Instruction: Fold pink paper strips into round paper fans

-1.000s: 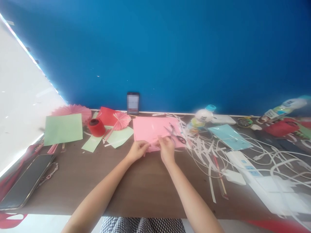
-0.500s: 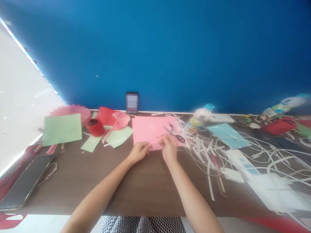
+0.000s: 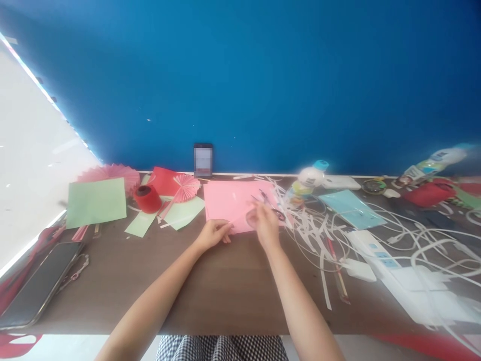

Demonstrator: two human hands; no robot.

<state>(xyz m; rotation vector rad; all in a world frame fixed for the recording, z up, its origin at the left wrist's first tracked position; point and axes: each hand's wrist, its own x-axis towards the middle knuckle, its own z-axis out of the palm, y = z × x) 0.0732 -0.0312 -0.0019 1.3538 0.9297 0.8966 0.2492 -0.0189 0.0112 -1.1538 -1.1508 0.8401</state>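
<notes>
My left hand (image 3: 213, 234) is closed in a pinch on the near left corner of a pink paper sheet (image 3: 231, 200) that lies on the brown table (image 3: 210, 286). A thin folded pink strip runs from that pinch toward my right hand (image 3: 263, 224), which hovers over the sheet's near right part with its fingers curled and blurred by motion. Scissors (image 3: 271, 204) lie on the pink sheet just beyond my right hand.
Green sheets (image 3: 96, 201), a red roll (image 3: 148, 198), a pink paper fan (image 3: 187, 186) and red paper lie to the left. A dark phone (image 3: 39, 283) is at the near left edge. White paper strips (image 3: 311, 225), cables, a power strip (image 3: 379, 255) and bottles crowd the right.
My right hand has shifted slightly up and to the right over the pink sheet and is now blurred. My left hand has stayed pinched at the sheet's near corner.
</notes>
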